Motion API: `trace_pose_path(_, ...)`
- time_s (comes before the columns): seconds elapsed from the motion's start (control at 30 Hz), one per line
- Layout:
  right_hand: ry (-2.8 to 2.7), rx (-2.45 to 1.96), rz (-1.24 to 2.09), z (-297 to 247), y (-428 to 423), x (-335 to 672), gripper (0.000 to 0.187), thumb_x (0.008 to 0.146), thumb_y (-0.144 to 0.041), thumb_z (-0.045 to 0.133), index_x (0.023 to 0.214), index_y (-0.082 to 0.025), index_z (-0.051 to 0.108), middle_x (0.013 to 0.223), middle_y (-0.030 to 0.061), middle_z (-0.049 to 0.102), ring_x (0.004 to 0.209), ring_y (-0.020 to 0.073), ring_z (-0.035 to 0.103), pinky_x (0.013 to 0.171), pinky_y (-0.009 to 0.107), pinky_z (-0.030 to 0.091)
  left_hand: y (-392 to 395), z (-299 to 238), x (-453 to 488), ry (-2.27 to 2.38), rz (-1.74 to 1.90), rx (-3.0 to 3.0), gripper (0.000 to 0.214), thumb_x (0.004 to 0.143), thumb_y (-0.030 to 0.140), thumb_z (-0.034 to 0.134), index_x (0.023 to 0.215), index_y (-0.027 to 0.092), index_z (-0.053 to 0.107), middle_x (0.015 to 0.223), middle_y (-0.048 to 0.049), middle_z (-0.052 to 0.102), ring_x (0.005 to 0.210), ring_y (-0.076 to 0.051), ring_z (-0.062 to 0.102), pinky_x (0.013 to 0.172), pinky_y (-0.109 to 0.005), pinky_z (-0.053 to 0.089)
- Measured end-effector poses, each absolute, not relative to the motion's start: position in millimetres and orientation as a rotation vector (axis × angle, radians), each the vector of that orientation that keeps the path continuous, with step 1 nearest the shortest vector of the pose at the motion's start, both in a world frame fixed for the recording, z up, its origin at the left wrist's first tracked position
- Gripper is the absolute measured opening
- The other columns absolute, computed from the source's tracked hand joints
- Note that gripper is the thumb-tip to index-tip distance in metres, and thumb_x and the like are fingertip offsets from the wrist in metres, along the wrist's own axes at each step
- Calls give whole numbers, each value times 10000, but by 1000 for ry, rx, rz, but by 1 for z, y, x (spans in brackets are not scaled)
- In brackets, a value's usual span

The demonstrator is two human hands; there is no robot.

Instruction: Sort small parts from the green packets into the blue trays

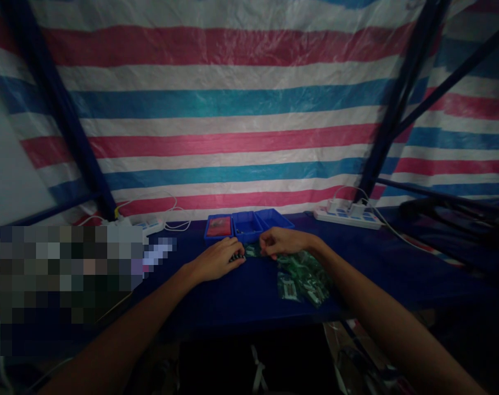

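My left hand [217, 259] rests on the dark blue table [241, 296] with its fingers curled around a small dark part [236, 257]. My right hand [279, 241] is closed just to the right of it, pinching a small green bagged piece [252, 250] between the two hands. A heap of green parts in clear bags [303, 277] lies under and beside my right wrist. Just beyond the hands stand blue plastic trays [246, 225]; the left one holds something red [218, 225].
A white power strip [348, 215] with plugs lies at the back right, another strip with white cables [150, 224] at the back left. A striped red, white and blue tarp [233, 109] hangs behind on dark poles. The left area is pixelated.
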State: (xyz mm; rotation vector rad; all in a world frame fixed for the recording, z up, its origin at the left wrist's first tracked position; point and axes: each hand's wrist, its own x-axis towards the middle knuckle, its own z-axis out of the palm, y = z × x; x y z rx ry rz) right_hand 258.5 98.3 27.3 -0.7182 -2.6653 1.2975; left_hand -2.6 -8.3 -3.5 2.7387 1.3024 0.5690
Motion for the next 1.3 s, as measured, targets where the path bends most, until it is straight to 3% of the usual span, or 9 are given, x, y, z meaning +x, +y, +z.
trace_pose_path(0.27, -2422, -636, 1377, 32, 96, 257, 252, 783, -235, 691, 1011, -180, 600, 918, 57, 776, 585, 110, 633, 474, 196, 429, -9, -1, -1, 1317, 542, 2748, 162, 1058, 366, 541, 1084, 219, 603, 1072, -45, 615, 1049, -229, 577, 918, -348, 458)
trace_pose_path(0.43, -2357, -635, 1339, 31, 98, 255, 336, 814, -303, 715, 1117, -189, 629, 962, 70, 770, 680, 152, 692, 480, 208, 467, -9, -2, -1, 1302, 558, 2756, 163, 1063, 369, 529, 1095, 225, 599, 1078, -46, 619, 1047, -228, 576, 918, -348, 457)
trace_pose_path(0.53, -2311, -652, 1287, 26, 102, 253, 339, 814, -403, 771, 1037, -182, 644, 924, 67, 754, 684, 163, 692, 482, 221, 472, -9, -3, -2, 1293, 571, 2746, 165, 1063, 372, 528, 1097, 228, 602, 1080, -44, 620, 1045, -226, 575, 923, -347, 459)
trace_pose_path(0.7, -2244, -662, 1165, 18, 105, 246, 397, 855, -541, 752, 844, -198, 553, 678, -18, 629, 510, 103, 522, 460, 228, 374, -9, -3, -2, 1295, 575, 2745, 181, 1066, 382, 525, 1116, 230, 607, 1095, -45, 619, 1049, -226, 575, 941, -349, 462)
trace_pose_path(0.83, -2205, -653, 981, 20, 104, 242, 543, 904, -642, 656, 659, -200, 457, 577, -45, 434, 534, 91, 386, 500, 251, 280, -10, -3, -2, 1309, 561, 2735, 195, 1064, 395, 525, 1113, 227, 613, 1106, -49, 618, 1054, -226, 581, 938, -349, 471)
trace_pose_path(0.93, -2177, -704, 976, 22, 101, 240, 601, 915, -702, 595, 618, -196, 463, 563, -45, 376, 526, 93, 337, 497, 261, 231, -10, -2, -2, 1302, 571, 2734, 193, 1064, 393, 525, 1114, 229, 614, 1104, -47, 622, 1060, -226, 586, 938, -351, 473)
trace_pose_path(1.07, -2078, -706, 1081, 20, 99, 237, 576, 878, -733, 619, 694, -202, 488, 581, -42, 451, 488, 89, 357, 463, 245, 234, -11, -1, -1, 1309, 572, 2724, 168, 1059, 372, 537, 1095, 229, 616, 1090, -46, 625, 1048, -223, 589, 924, -345, 474)
trace_pose_path(1.2, -1970, -620, 1204, 20, 96, 234, 492, 808, -650, 751, 899, -207, 558, 720, -29, 577, 517, 90, 430, 444, 225, 286, -11, -1, -1, 1305, 570, 2730, 172, 1063, 372, 529, 1105, 230, 616, 1097, -42, 626, 1053, -222, 590, 938, -346, 469)
trace_pose_path(1.3, -1921, -571, 1267, 23, 93, 233, 456, 804, -580, 786, 933, -211, 550, 796, -17, 621, 536, 83, 442, 431, 210, 287, -10, -2, -2, 1312, 571, 2727, 174, 1062, 374, 531, 1097, 227, 617, 1098, -44, 625, 1065, -223, 592, 943, -344, 470)
